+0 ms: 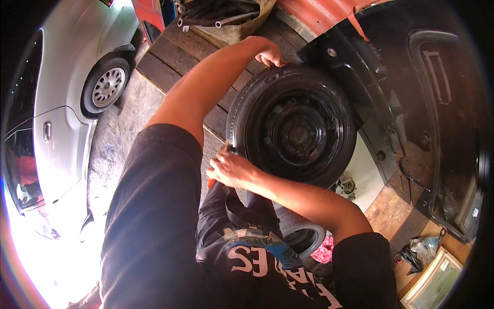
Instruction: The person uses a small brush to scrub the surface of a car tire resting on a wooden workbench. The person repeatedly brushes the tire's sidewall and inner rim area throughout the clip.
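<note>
Here, black wheel (303,136) over wooden planks (177,51), silver car (62,85) leftward.

Glossy rubber tyre (346,136) w/ shiny mtl rim (301,135), rough wd planks (172,55)

Premises: a vehicle repair workshop or garage, of rough build. Grounds: a pale car (62,134) stands at the left of the frame on a bare, stained floor (123,129); a tyred wheel (299,172) occupies the centre; a second tyre (294,222) is noted at lower centre. A plank counter (175,51) shows at upper centre, red corrugated sheeting (327,15) at the top edge, and a large black moulded panel (440,118) at right.
</note>
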The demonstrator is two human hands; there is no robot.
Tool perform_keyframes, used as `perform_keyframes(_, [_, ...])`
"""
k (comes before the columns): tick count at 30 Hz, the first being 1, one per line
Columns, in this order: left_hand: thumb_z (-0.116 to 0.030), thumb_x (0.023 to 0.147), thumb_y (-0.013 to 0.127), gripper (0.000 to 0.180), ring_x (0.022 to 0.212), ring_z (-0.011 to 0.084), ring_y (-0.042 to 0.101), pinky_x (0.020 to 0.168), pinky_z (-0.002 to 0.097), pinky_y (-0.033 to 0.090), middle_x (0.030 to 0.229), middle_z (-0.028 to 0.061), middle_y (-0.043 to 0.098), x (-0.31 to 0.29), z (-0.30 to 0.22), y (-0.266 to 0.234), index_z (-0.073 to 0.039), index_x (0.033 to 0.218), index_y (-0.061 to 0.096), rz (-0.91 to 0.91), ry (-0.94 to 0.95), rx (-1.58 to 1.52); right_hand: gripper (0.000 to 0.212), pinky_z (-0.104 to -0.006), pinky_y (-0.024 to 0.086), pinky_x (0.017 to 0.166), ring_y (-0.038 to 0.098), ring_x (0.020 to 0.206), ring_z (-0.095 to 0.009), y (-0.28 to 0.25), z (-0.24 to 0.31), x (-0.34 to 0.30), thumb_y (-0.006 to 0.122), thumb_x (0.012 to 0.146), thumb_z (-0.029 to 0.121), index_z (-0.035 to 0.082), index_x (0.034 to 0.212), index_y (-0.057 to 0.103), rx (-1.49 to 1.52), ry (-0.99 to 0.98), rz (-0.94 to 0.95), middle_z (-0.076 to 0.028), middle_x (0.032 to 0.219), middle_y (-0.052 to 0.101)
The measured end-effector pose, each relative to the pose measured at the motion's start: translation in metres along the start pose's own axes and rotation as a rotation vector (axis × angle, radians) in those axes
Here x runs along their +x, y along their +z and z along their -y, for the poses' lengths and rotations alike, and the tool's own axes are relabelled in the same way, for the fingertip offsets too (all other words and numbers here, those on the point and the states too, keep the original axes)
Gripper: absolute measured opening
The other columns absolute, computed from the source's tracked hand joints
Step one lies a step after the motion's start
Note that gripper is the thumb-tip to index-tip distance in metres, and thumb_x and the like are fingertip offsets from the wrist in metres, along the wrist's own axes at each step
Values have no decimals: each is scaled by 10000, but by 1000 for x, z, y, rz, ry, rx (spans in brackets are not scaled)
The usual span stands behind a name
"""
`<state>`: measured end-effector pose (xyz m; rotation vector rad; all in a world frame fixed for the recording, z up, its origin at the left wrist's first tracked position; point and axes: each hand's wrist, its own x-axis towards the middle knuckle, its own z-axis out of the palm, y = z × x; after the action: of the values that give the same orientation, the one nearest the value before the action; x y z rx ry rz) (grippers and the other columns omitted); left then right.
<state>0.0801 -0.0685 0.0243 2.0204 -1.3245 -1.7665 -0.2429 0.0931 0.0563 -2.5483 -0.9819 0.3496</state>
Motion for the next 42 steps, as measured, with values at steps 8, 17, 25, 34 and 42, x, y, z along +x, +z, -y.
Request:
perform_keyframes(8, [-448, 1002, 560, 577, 1385, 185, 504, 1100, 401, 426, 1577, -40, 453, 8, 2, 3, -396, 1551, 391, -42, 0, 14, 232, -466, 585, 755, 721, 835, -348, 6, 33, -18, 612, 949, 256, 46, 1024, 675, 355, 270, 323, -178, 865, 692])
perform_keyframes(17, [-428, 1001, 562, 564, 1332, 189, 559, 1068, 387, 458, 1563, -15, 473, 15, 18, 3, -357, 1542, 423, -158, -91, -28, 212, -470, 591, 701, 721, 769, -328, -88, -70, 59, 581, 945, 206, 62, 902, 731, 15, 222, -454, -161, 855, 711])
perform_keyframes(25, [-351, 1053, 505, 484, 1179, 131, 580, 928, 316, 516, 1435, -22, 563, 12, 8, 12, -303, 1531, 451, -190, -105, 78, 193, -424, 520, 971, 633, 1030, -287, -37, -62, -16, 557, 969, 219, 76, 889, 659, -178, 96, -306, -123, 975, 617])
perform_keyframes(34, [-195, 1037, 544, 404, 1125, 219, 629, 891, 371, 528, 1369, 98, 619, 67, 24, 13, -164, 1439, 565, -264, 138, 161, 211, -435, 583, 870, 632, 1064, -310, 14, 43, -59, 555, 979, 239, 89, 1038, 690, 353, 229, -132, -138, 965, 633])
perform_keyframes(42, [-133, 936, 637, 446, 1269, 334, 563, 1064, 421, 496, 1451, 146, 543, 61, 47, 14, -55, 1372, 586, -302, 388, 734, 169, -401, 583, 815, 712, 975, -301, 39, 114, -176, 730, 889, 152, 100, 1044, 688, 653, 832, -526, -104, 1110, 708])
